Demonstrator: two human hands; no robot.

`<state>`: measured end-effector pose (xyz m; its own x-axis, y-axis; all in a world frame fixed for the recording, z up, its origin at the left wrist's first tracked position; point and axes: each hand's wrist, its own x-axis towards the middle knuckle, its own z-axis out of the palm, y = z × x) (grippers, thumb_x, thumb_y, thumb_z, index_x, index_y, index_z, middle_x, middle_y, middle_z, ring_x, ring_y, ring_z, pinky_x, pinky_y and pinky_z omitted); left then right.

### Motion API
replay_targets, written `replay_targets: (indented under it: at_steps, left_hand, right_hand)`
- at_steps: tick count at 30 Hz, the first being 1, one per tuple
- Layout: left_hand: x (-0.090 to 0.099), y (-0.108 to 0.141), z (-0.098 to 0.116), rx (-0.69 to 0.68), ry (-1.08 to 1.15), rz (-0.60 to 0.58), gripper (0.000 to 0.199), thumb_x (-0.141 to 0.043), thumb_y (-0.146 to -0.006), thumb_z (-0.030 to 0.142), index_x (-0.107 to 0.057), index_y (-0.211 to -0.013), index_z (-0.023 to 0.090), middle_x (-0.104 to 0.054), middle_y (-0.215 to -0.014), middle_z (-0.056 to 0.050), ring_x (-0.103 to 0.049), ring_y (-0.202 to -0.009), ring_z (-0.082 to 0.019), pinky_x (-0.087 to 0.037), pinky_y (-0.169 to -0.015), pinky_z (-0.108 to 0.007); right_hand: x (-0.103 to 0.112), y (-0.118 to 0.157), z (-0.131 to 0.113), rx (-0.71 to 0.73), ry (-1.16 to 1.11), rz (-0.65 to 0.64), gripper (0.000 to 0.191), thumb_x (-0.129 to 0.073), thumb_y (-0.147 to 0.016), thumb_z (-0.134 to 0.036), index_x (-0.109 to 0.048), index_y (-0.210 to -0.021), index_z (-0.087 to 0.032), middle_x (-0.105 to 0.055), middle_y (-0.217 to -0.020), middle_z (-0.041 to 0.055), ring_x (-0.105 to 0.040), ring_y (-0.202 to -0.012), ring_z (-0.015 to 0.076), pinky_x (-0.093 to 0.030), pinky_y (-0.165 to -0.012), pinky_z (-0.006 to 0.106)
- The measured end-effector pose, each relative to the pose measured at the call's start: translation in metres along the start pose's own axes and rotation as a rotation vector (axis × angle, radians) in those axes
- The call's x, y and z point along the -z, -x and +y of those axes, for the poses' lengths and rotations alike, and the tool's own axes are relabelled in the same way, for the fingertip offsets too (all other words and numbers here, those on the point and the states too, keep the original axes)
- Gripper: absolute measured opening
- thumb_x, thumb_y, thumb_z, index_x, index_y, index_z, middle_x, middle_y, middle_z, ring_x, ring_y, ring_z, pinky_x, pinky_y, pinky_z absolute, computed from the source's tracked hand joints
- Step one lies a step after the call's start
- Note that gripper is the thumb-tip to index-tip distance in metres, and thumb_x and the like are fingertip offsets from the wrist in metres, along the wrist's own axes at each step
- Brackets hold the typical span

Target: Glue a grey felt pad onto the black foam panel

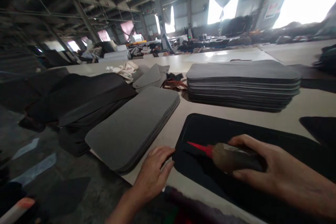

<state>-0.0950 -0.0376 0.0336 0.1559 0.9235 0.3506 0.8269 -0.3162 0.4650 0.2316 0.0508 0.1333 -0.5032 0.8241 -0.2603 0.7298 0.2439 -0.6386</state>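
Note:
A black sheet panel (pixel 195 129) with rounded corners lies flat on the table in front of me. My right hand (pixel 270 168) is wrapped around a dark, stained glue bottle (pixel 233 157) with a red pointed nozzle. The bottle is tilted almost level over the panel, its tip pointing left near the panel's left end. At that left edge, my left hand (pixel 154 169) has its thumb and fingertips closed on the panel's rim. Whether any glue is coming out cannot be made out.
Beside my left hand, a low stack of grey panels (pixel 136 122) reaches the table's edge. A taller panel stack (pixel 241 87) stands behind the black panel. Dark sheets (pixel 89 94) are heaped at left, near a pale cloth (pixel 127 70) and reddish-brown strips (pixel 174 84).

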Motion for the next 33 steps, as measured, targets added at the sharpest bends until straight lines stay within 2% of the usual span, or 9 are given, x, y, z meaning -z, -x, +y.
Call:
replay_targets:
  at_steps: [3,8,11,15,22,26,33]
  left_hand:
    - [-0.002,-0.001,0.004,0.008,-0.017,0.021,0.033,-0.057,-0.099,0.032,-0.059,-0.131,0.024,-0.066,-0.124,-0.010,-0.060,-0.118,-0.027,-0.053,-0.101,-0.047]
    - [0.000,-0.001,0.009,0.009,-0.058,0.006,0.036,-0.059,-0.098,0.039,-0.061,-0.132,0.025,-0.063,-0.132,-0.010,-0.058,-0.122,-0.029,-0.051,-0.103,-0.051]
    - [0.001,-0.001,0.009,0.018,-0.038,-0.015,0.036,-0.059,-0.097,0.038,-0.062,-0.130,0.024,-0.065,-0.130,-0.010,-0.057,-0.122,-0.029,-0.051,-0.104,-0.051]
    - [0.001,-0.004,0.011,0.053,-0.020,-0.038,0.034,-0.061,-0.095,0.034,-0.065,-0.127,0.023,-0.065,-0.130,-0.010,-0.056,-0.123,-0.029,-0.050,-0.104,-0.051]
    - [0.001,-0.004,0.012,0.082,-0.001,-0.070,0.037,-0.063,-0.093,0.032,-0.064,-0.128,0.021,-0.063,-0.131,-0.010,-0.054,-0.125,-0.029,-0.048,-0.106,-0.052]
    - [0.001,-0.003,0.014,0.098,-0.010,-0.083,0.038,-0.064,-0.092,0.031,-0.063,-0.128,0.021,-0.061,-0.133,-0.009,-0.052,-0.125,-0.029,-0.046,-0.108,-0.053]
    - [0.001,-0.005,0.016,0.101,-0.008,-0.069,0.036,-0.064,-0.091,0.027,-0.063,-0.126,0.021,-0.062,-0.130,-0.010,-0.053,-0.124,-0.029,-0.046,-0.106,-0.052]
  right_hand:
    - [-0.007,0.000,-0.005,0.022,0.004,0.012,0.050,-0.061,-0.078,-0.044,-0.051,-0.122,-0.023,-0.065,-0.105,-0.0030,-0.064,-0.085,0.0098,-0.050,-0.070,0.015]
    - [-0.014,-0.001,-0.011,0.061,-0.024,0.031,0.042,-0.060,-0.079,-0.046,-0.057,-0.113,-0.023,-0.064,-0.102,-0.0033,-0.064,-0.084,0.0090,-0.049,-0.068,0.012]
    - [-0.019,-0.003,-0.011,0.051,-0.018,0.030,0.041,-0.059,-0.081,-0.048,-0.056,-0.114,-0.024,-0.064,-0.104,-0.0030,-0.064,-0.085,0.0093,-0.050,-0.068,0.013]
    - [-0.023,-0.004,-0.013,0.046,-0.024,0.015,0.041,-0.060,-0.083,-0.047,-0.056,-0.117,-0.023,-0.063,-0.109,-0.0013,-0.063,-0.092,0.0113,-0.051,-0.077,0.016]
    - [-0.029,-0.007,-0.028,0.147,-0.043,-0.056,0.032,-0.057,-0.087,-0.042,-0.067,-0.113,-0.025,-0.059,-0.116,0.0015,-0.059,-0.102,0.0145,-0.048,-0.087,0.023]
    - [-0.034,-0.012,-0.033,0.189,-0.067,-0.080,0.028,-0.056,-0.089,-0.036,-0.068,-0.113,-0.028,-0.058,-0.115,-0.0006,-0.058,-0.101,0.0118,-0.046,-0.087,0.023]
    - [-0.034,-0.017,-0.036,0.164,-0.019,-0.098,0.028,-0.057,-0.090,-0.034,-0.069,-0.115,-0.029,-0.058,-0.113,-0.0013,-0.058,-0.098,0.0099,-0.044,-0.084,0.023]
